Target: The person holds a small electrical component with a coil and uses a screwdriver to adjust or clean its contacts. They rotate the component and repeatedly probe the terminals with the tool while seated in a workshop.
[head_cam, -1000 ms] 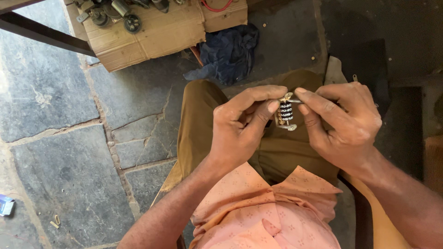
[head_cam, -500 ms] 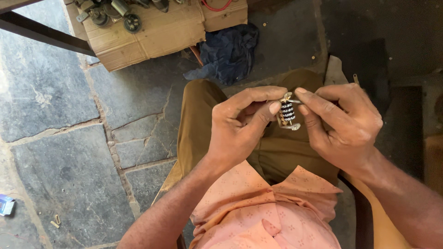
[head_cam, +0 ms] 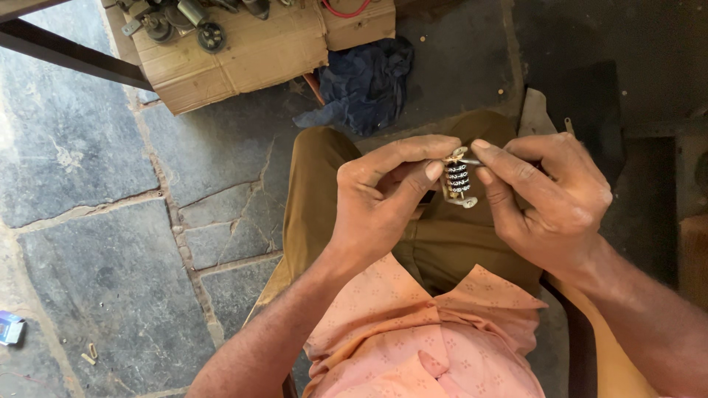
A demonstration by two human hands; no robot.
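A small metal part with a stack of black numbered wheels is pinched between both my hands above my lap. My left hand grips it from the left with thumb and forefinger. My right hand holds its right side with fingertips on the top and the side. I sit in brown trousers and a pink patterned shirt.
A piece of flattened cardboard with several metal parts lies on the stone floor at the top. A dark blue cloth lies beside it. A dark metal bar crosses the top left. A small blue object lies at the left edge.
Both hands and the wheel part have stayed almost in place; the fingers shifted only slightly on it.
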